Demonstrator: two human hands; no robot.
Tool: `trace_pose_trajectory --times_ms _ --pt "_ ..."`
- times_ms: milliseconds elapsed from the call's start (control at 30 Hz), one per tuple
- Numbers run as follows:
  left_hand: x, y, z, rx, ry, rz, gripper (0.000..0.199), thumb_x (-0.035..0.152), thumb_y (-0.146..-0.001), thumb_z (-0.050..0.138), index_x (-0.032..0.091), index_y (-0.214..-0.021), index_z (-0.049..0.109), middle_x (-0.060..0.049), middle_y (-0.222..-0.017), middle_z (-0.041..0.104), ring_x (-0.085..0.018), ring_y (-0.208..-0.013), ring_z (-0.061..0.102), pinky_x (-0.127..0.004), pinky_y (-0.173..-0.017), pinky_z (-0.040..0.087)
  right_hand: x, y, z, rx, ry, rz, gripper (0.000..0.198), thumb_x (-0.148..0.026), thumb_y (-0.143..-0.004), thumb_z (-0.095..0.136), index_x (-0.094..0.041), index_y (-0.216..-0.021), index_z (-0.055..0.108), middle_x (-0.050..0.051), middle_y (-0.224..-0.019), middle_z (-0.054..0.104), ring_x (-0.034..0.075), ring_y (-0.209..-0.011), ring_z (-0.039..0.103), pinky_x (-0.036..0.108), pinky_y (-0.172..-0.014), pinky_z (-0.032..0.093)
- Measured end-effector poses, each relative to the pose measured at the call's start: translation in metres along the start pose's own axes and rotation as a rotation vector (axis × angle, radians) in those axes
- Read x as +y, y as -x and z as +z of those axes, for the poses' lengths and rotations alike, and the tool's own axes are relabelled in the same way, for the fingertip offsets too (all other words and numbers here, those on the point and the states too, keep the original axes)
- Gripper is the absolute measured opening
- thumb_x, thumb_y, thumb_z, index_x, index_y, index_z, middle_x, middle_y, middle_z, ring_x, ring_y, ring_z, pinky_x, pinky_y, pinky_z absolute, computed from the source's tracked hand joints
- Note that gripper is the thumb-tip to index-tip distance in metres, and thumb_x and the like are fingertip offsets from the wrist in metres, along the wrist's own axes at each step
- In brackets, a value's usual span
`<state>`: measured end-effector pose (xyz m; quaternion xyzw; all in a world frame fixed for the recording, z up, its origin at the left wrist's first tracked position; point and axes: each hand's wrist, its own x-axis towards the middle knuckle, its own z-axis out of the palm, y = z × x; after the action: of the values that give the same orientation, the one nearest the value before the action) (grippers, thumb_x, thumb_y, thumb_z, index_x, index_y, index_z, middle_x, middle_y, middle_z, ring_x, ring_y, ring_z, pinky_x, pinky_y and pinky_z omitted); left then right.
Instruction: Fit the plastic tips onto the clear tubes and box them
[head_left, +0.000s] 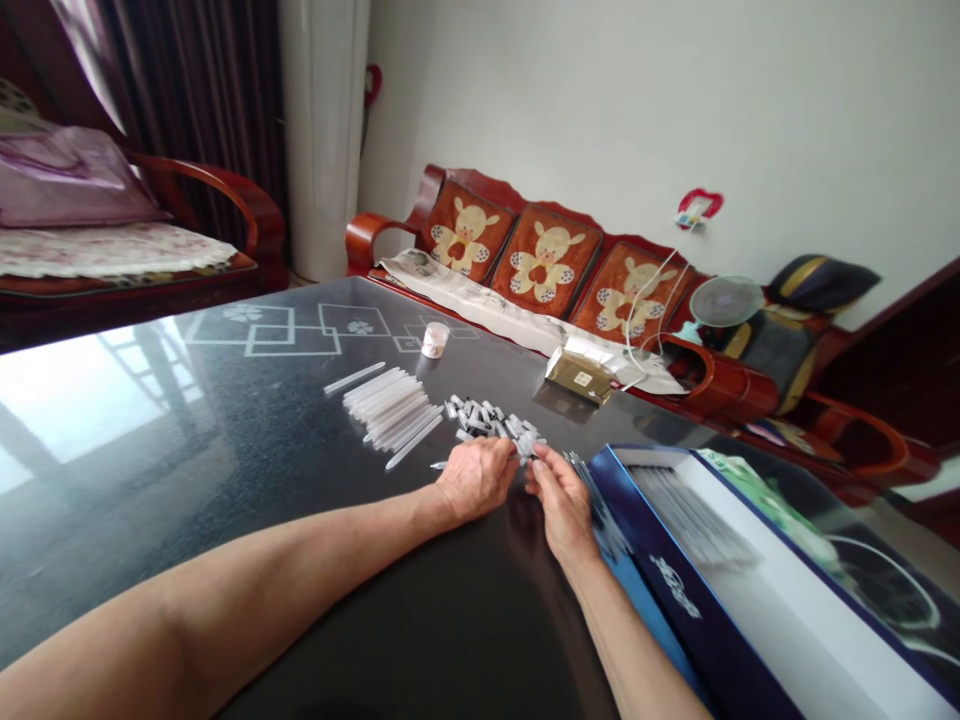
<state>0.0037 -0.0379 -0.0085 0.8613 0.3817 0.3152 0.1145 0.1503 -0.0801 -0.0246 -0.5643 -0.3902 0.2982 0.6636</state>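
My left hand [481, 478] is closed, its fingers curled round a pen; a slim pointed tip [439, 465] sticks out on its left side. Close beside it, my right hand [561, 497] pinches thumb and forefinger together on something small that I cannot make out. Just beyond the fingers lies a heap of small white and black pieces [487, 415] that look like pen caps. To the left, translucent white pen barrels [390, 408] lie side by side in a row, with one barrel [354, 378] apart from them. Thin refills [600, 505] lie to the right of my right hand.
A long blue box [652, 560] with a white inside stands at right, holding a bundle of grey rods [686, 515]. A small white tub [435, 340] and a gold-brown carton [581, 375] stand farther back on the dark glossy table [247, 450]. Behind is a wooden sofa [375, 235].
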Motion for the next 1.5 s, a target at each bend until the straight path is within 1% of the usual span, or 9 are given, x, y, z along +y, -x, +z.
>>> trace_pose_trajectory --times_ms 100,233,433,600,767,967,1267,1367,1500 --pt "0.0 0.0 0.001 -0.001 -0.011 0.003 0.021 0.03 -0.095 0.04 0.018 -0.093 0.057 -0.005 -0.086 0.068 -0.018 -0.083 0.065 -0.027 -0.074 0.049 0.0 0.0 0.001 -0.093 0.003 0.02 0.034 -0.038 -0.068 0.074 -0.016 -0.094 0.068 0.002 -0.082 0.069 0.014 -0.069 0.062 0.026 -0.061 0.05" --pt "0.0 0.0 0.001 0.003 -0.034 -0.002 0.021 0.03 -0.095 0.04 0.019 -0.094 0.058 -0.005 -0.086 0.068 -0.018 -0.082 0.065 -0.026 -0.072 0.048 -0.001 0.0 0.003 -0.095 0.017 0.017 0.036 -0.04 -0.067 0.074 -0.015 -0.093 0.069 0.003 -0.081 0.069 0.016 -0.071 0.063 0.028 -0.064 0.051" --pt "0.0 0.0 0.001 0.006 -0.046 0.018 0.021 0.03 -0.095 0.04 0.018 -0.093 0.057 -0.004 -0.085 0.067 -0.017 -0.08 0.065 -0.026 -0.071 0.048 -0.002 -0.001 0.003 -0.119 0.05 0.002 0.035 -0.04 -0.067 0.074 -0.016 -0.093 0.071 0.003 -0.077 0.07 0.017 -0.07 0.063 0.028 -0.064 0.052" --pt "0.001 0.0 0.001 0.0 -0.057 0.019 0.019 0.029 -0.094 0.041 0.019 -0.092 0.058 -0.004 -0.085 0.067 -0.017 -0.08 0.065 -0.026 -0.07 0.047 -0.003 0.001 0.002 -0.148 0.087 -0.015 0.035 -0.04 -0.07 0.072 -0.016 -0.094 0.071 0.003 -0.077 0.07 0.017 -0.07 0.063 0.029 -0.066 0.052" --pt "-0.002 0.0 0.002 0.005 -0.079 0.048 0.022 0.031 -0.094 0.042 0.019 -0.09 0.06 -0.004 -0.084 0.066 -0.017 -0.079 0.063 -0.026 -0.069 0.046 0.001 -0.001 0.002 -0.149 0.108 -0.033 0.034 -0.041 -0.07 0.071 -0.018 -0.094 0.071 0.004 -0.079 0.071 0.019 -0.071 0.065 0.031 -0.067 0.054" --pt "-0.004 -0.003 0.002 0.052 -0.115 0.068 0.023 0.031 -0.094 0.045 0.021 -0.093 0.065 -0.003 -0.083 0.066 -0.018 -0.079 0.061 -0.031 -0.077 0.043 0.002 -0.002 0.002 -0.144 0.125 -0.04 0.035 -0.041 -0.07 0.07 -0.017 -0.096 0.071 0.005 -0.08 0.072 0.021 -0.072 0.066 0.033 -0.066 0.055" --pt "-0.003 -0.002 0.0 0.084 -0.126 0.092 0.027 0.033 -0.095 0.043 0.02 -0.095 0.067 -0.005 -0.082 0.064 -0.019 -0.08 0.057 -0.032 -0.077 0.04 0.001 -0.002 0.001 -0.161 0.156 -0.047 0.035 -0.046 -0.073 0.069 -0.018 -0.093 0.07 0.004 -0.079 0.071 0.019 -0.069 0.065 0.032 -0.067 0.055" --pt "-0.004 -0.002 0.001 0.095 -0.132 0.107 0.026 0.032 -0.095 0.044 0.02 -0.094 0.066 -0.005 -0.082 0.063 -0.019 -0.08 0.057 -0.033 -0.077 0.04 -0.002 -0.001 0.002 -0.157 0.212 -0.051 0.035 -0.051 -0.075 0.066 -0.019 -0.09 0.069 0.004 -0.077 0.07 0.019 -0.069 0.065 0.031 -0.066 0.055" --pt "-0.005 -0.001 0.003 0.106 -0.136 0.146 0.024 0.03 -0.094 0.045 0.019 -0.092 0.066 -0.004 -0.08 0.062 -0.019 -0.079 0.056 -0.034 -0.077 0.039 -0.009 0.0 0.003 -0.136 0.364 -0.068 0.039 -0.058 -0.078 0.059 -0.019 -0.079 0.068 0.005 -0.07 0.069 0.021 -0.066 0.064 0.031 -0.061 0.054"
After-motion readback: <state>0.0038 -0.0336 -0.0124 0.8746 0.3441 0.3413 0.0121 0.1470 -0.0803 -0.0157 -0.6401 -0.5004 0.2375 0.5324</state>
